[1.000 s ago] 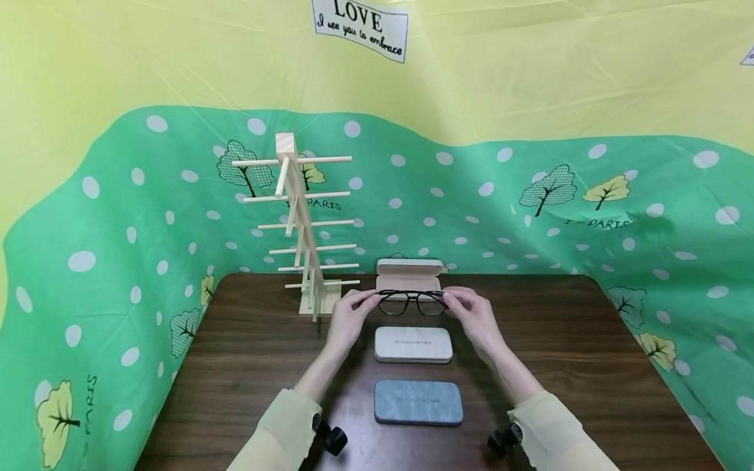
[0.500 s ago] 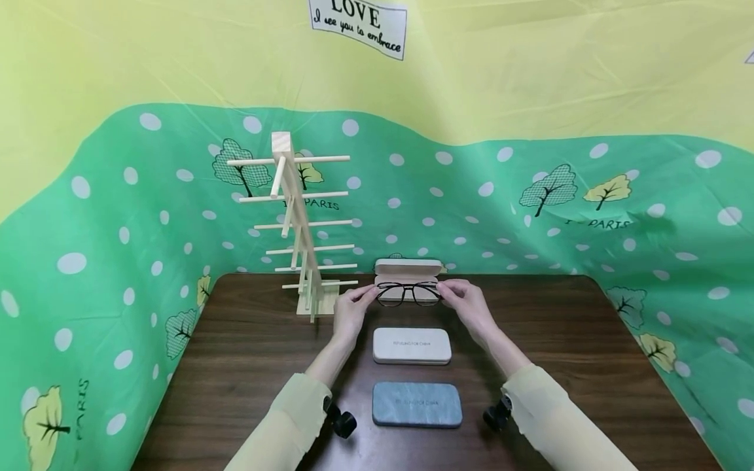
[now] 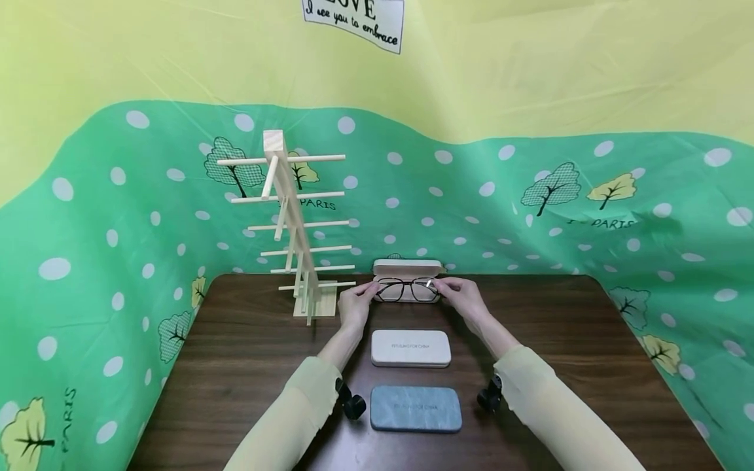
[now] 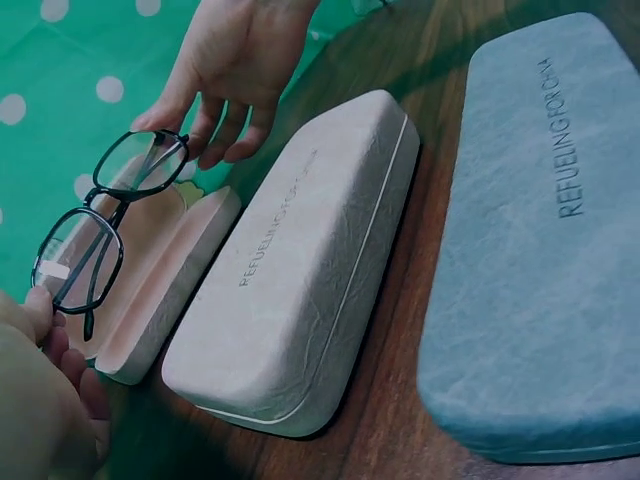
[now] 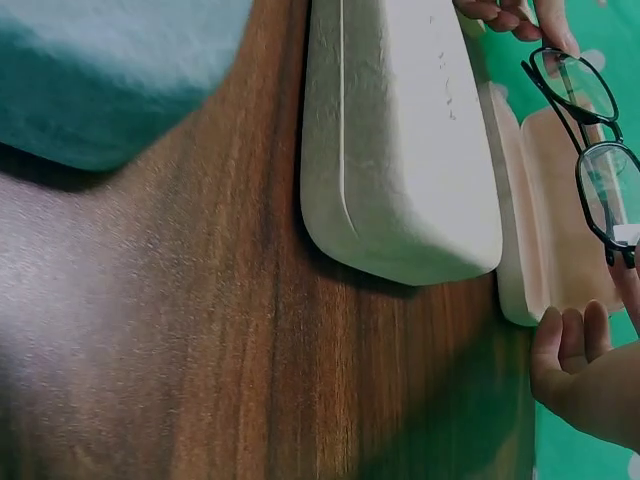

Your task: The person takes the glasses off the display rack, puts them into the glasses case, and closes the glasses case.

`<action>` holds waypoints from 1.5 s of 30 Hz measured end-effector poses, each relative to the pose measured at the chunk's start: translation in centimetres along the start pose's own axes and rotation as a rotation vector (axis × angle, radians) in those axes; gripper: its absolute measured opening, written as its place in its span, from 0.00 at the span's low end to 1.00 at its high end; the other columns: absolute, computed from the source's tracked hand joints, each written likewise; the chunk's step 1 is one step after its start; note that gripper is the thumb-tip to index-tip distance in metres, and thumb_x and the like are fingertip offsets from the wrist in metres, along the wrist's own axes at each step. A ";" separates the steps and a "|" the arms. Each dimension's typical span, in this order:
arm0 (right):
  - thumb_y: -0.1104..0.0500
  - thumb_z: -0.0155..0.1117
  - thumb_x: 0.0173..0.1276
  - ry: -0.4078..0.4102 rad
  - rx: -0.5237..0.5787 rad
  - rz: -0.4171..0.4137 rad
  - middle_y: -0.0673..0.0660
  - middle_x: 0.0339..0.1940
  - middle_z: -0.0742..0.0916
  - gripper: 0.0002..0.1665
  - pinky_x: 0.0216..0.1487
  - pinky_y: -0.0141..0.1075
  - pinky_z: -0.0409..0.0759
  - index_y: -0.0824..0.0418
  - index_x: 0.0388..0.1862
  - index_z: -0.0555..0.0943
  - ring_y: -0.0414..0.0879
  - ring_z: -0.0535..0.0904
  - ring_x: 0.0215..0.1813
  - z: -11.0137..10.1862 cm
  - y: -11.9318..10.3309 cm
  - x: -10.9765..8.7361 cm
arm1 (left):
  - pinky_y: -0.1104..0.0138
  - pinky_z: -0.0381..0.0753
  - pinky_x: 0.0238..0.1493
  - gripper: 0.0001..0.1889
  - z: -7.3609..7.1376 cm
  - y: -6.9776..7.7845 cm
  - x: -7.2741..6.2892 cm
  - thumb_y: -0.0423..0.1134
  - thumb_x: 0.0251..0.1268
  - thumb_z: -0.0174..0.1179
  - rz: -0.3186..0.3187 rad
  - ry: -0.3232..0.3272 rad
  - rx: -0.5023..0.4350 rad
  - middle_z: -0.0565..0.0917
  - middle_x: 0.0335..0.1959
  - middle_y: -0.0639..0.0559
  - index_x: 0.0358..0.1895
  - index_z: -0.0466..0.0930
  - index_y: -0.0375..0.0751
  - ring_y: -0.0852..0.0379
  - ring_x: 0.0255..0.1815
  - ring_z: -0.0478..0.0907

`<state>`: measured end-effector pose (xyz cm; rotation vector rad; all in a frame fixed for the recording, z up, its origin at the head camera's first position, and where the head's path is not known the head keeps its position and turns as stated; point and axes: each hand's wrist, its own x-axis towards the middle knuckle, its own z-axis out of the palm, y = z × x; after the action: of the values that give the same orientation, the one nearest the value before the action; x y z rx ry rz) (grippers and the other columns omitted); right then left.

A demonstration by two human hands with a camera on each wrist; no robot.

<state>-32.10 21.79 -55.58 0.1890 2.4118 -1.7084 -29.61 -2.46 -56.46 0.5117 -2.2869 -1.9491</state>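
Both hands hold a pair of black-framed eyeglasses up by its two sides, over an open pale glasses case at the back of the table. My left hand pinches one end of the frame between thumb and fingers. At the opposite end, my right hand does likewise. In the left wrist view the temples run folded behind the lenses, and a small white sticker shows on one lens. The case's pinkish inside faces up beneath the glasses.
A closed white glasses case lies in front of the open one, and a closed blue case lies nearer. Left of the hands stands a wooden peg rack. Patterned green and yellow cloth hangs behind the table.
The hands have carried the eyeglasses slightly farther back and left, so they now overlap the open case. The head view has shifted a little; the closed cases and rack stay put.
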 end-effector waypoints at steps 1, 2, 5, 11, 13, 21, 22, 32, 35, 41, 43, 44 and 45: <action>0.53 0.62 0.78 -0.001 0.003 0.012 0.64 0.62 0.85 0.24 0.66 0.51 0.81 0.70 0.62 0.82 0.34 0.79 0.47 0.0 0.0 0.2 | 0.57 0.83 0.60 0.12 0.0 0.0 0.1 0.46 0.67 0.69 0.003 0.000 0.019 0.91 0.50 0.49 0.48 0.92 0.46 0.49 0.56 0.86; 0.53 0.62 0.78 -0.002 0.006 0.021 0.64 0.63 0.85 0.24 0.67 0.51 0.81 0.70 0.62 0.81 0.35 0.79 0.48 0.1 0.1 0.4 | 0.56 0.82 0.62 0.12 0.1 -0.1 0.2 0.46 0.68 0.69 0.007 -0.002 0.035 0.91 0.50 0.49 0.48 0.92 0.47 0.49 0.58 0.85; 0.53 0.61 0.78 -0.004 0.013 0.033 0.66 0.66 0.83 0.25 0.69 0.51 0.79 0.71 0.63 0.81 0.38 0.80 0.52 0.1 0.2 0.8 | 0.55 0.79 0.67 0.12 0.2 -0.2 0.5 0.45 0.69 0.68 0.020 -0.016 0.079 0.90 0.52 0.49 0.50 0.91 0.47 0.48 0.64 0.83; 0.53 0.62 0.78 0.011 0.004 0.045 0.65 0.66 0.82 0.25 0.68 0.51 0.80 0.70 0.63 0.81 0.37 0.80 0.52 0.3 0.5 1.5 | 0.52 0.75 0.70 0.13 0.4 -0.4 0.9 0.43 0.74 0.63 0.040 -0.061 0.147 0.88 0.57 0.47 0.55 0.89 0.47 0.46 0.69 0.79; 0.52 0.63 0.78 0.018 0.008 0.051 0.65 0.65 0.83 0.25 0.68 0.51 0.80 0.70 0.62 0.81 0.35 0.80 0.49 0.5 0.5 1.7 | 0.51 0.75 0.71 0.14 0.5 -0.6 1.2 0.44 0.75 0.61 0.059 -0.071 0.185 0.87 0.59 0.47 0.57 0.88 0.48 0.45 0.69 0.78; 0.49 0.63 0.77 0.035 -0.048 0.068 0.64 0.67 0.82 0.26 0.62 0.45 0.83 0.67 0.63 0.82 0.40 0.81 0.53 0.9 1.0 2.7 | 0.49 0.74 0.70 0.17 0.6 -1.5 2.0 0.41 0.77 0.57 0.163 -0.132 0.293 0.85 0.62 0.43 0.62 0.84 0.42 0.41 0.70 0.77; 0.49 0.63 0.77 0.037 -0.053 0.075 0.64 0.67 0.82 0.26 0.61 0.44 0.83 0.67 0.63 0.82 0.43 0.81 0.55 0.9 1.0 2.8 | 0.48 0.75 0.70 0.17 0.6 -1.6 2.0 0.40 0.77 0.57 0.171 -0.138 0.300 0.85 0.62 0.43 0.62 0.84 0.41 0.41 0.69 0.77; 0.49 0.62 0.78 0.030 -0.146 0.082 0.64 0.68 0.81 0.25 0.55 0.38 0.84 0.66 0.63 0.83 0.51 0.79 0.62 1.2 1.1 3.7 | 0.46 0.77 0.66 0.18 0.5 -1.9 3.0 0.39 0.79 0.53 0.207 -0.182 0.398 0.84 0.63 0.39 0.66 0.81 0.41 0.39 0.66 0.80; 0.50 0.62 0.78 0.024 -0.170 0.084 0.64 0.66 0.82 0.24 0.51 0.36 0.84 0.66 0.62 0.83 0.50 0.79 0.60 1.2 1.2 3.9 | 0.46 0.78 0.64 0.19 0.5 -1.9 3.2 0.40 0.80 0.52 0.202 -0.191 0.415 0.84 0.63 0.40 0.67 0.80 0.42 0.39 0.65 0.80; 0.50 0.63 0.78 0.020 -0.208 0.083 0.65 0.65 0.83 0.24 0.45 0.34 0.84 0.67 0.61 0.84 0.51 0.81 0.56 1.1 1.5 4.2 | 0.46 0.78 0.63 0.19 0.4 -1.9 3.2 0.41 0.80 0.52 0.192 -0.197 0.410 0.83 0.65 0.40 0.67 0.80 0.44 0.39 0.66 0.80; 0.51 0.63 0.78 0.025 -0.225 0.088 0.65 0.64 0.83 0.23 0.44 0.33 0.84 0.66 0.60 0.84 0.50 0.81 0.55 1.1 1.6 4.2 | 0.46 0.79 0.62 0.19 0.4 -1.9 3.1 0.41 0.80 0.52 0.183 -0.206 0.403 0.83 0.64 0.40 0.68 0.80 0.45 0.38 0.63 0.81; 0.51 0.63 0.78 0.028 -0.234 0.088 0.65 0.64 0.83 0.23 0.43 0.33 0.84 0.66 0.60 0.84 0.50 0.81 0.54 1.1 1.6 4.2 | 0.46 0.79 0.62 0.19 0.4 -1.9 3.1 0.41 0.80 0.52 0.180 -0.210 0.402 0.83 0.64 0.40 0.68 0.79 0.45 0.38 0.63 0.81; 0.51 0.63 0.78 0.031 -0.240 0.089 0.65 0.64 0.83 0.23 0.42 0.32 0.84 0.66 0.60 0.84 0.50 0.81 0.53 1.1 1.6 4.2 | 0.46 0.79 0.61 0.19 0.4 -2.0 3.1 0.41 0.80 0.52 0.179 -0.213 0.402 0.84 0.64 0.40 0.68 0.79 0.46 0.38 0.62 0.81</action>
<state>-35.80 21.32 -58.35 0.2853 2.5616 -1.3754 -32.30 -3.35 -58.88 0.1207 -2.7645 -1.5313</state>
